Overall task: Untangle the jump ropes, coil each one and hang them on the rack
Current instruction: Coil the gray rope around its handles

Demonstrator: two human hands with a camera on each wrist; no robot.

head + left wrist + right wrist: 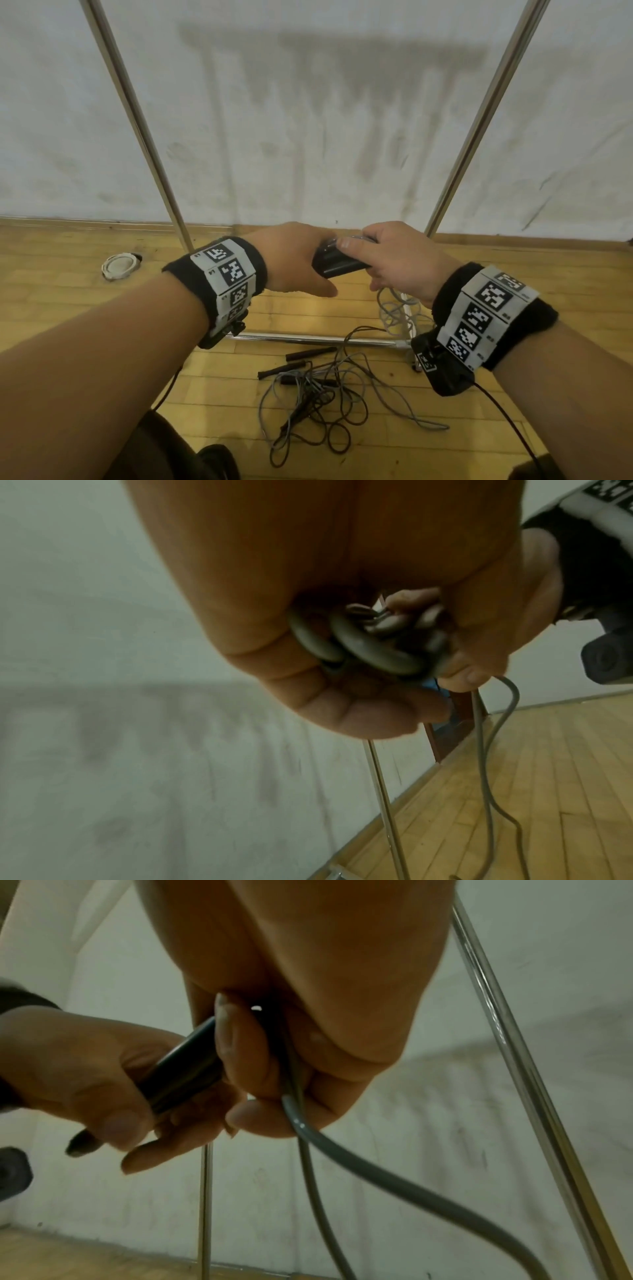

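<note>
At chest height, in front of the rack, both hands meet on a pair of black jump rope handles (337,263). My left hand (310,265) curls round their near end; the left wrist view shows the handle ends (373,647) in its palm. My right hand (359,251) grips the far end together with a grey rope (342,1156), which hangs from its fist to the floor (394,310). A tangle of grey and dark ropes (318,390) with more black handles (310,353) lies on the wooden floor below.
The metal rack has two slanted uprights (137,130) (479,120) and a low base bar (308,338) close to a stained white wall. A white round object (118,265) lies on the floor at left. My legs show at the bottom edge.
</note>
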